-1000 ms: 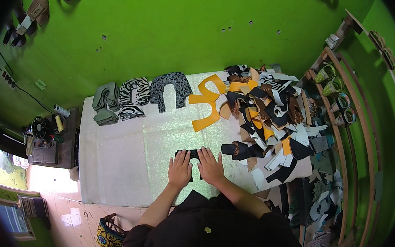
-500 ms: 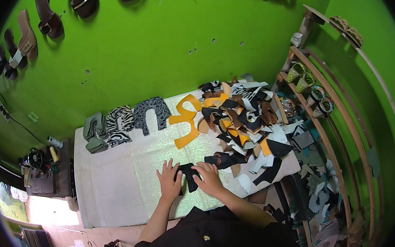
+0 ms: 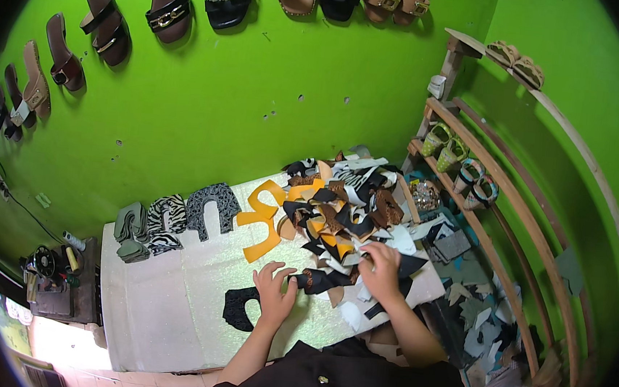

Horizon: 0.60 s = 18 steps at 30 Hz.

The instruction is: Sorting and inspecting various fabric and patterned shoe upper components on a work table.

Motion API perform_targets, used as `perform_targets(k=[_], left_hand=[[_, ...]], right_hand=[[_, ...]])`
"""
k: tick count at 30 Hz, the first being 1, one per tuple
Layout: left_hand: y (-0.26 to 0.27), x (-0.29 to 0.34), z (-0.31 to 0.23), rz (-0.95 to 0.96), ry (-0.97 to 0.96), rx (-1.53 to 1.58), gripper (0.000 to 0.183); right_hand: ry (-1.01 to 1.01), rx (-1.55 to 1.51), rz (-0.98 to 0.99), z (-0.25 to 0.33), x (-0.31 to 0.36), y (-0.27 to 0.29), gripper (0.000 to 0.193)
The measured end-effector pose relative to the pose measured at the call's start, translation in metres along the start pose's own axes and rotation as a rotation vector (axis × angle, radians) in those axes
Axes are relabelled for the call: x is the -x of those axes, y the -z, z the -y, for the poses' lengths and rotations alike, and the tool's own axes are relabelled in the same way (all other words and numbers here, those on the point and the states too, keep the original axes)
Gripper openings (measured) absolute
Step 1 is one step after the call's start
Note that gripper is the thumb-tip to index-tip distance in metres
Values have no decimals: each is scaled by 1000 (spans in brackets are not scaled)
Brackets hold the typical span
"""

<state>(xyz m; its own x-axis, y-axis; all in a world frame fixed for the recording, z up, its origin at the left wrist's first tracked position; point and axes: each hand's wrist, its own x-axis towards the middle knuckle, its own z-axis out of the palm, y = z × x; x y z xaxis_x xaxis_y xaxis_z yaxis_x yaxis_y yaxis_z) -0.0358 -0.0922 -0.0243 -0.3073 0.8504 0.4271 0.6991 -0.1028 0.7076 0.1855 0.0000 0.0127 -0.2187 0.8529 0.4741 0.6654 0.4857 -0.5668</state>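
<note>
My left hand (image 3: 275, 290) rests flat on the glittery white table (image 3: 163, 298), fingers spread, touching a black cut piece (image 3: 242, 307) beside it. Over to the right, my right hand (image 3: 381, 271) lies on a heap of cut shoe-upper pieces (image 3: 337, 210) in black, brown, orange and white, with its fingers curled on the scraps. Whether it grips one, I cannot tell. A dark piece with a brown patch (image 3: 316, 280) lies between the two hands.
U-shaped upper pieces lie along the table's back: orange (image 3: 263, 223), grey-patterned (image 3: 210, 206), zebra (image 3: 167, 220) and green (image 3: 130, 232). Sandals hang on the green wall (image 3: 165, 9). A wooden rack (image 3: 470, 184) with sandals stands on the right, scraps below it. A small side table with tools (image 3: 52, 275) stands on the left.
The view has tilted up, showing more wall. My right hand has moved right onto the heap of pieces; my left hand stays by the black piece.
</note>
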Motion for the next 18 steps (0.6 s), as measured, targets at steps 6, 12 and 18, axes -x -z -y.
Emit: perform_targets(k=[6,12,18], left_hand=[[-51,-34,-34,-31,-80,-9,20],[-103,-79,-81,4,-193,-53,27],[-152,-123,-97,182,-254,-76,36]], right_hand=[[-315,343,194,-72,-60,31,48],[-402,406,648,-119,-102,3,62],[66,408,643,-112,-62,-31,58]])
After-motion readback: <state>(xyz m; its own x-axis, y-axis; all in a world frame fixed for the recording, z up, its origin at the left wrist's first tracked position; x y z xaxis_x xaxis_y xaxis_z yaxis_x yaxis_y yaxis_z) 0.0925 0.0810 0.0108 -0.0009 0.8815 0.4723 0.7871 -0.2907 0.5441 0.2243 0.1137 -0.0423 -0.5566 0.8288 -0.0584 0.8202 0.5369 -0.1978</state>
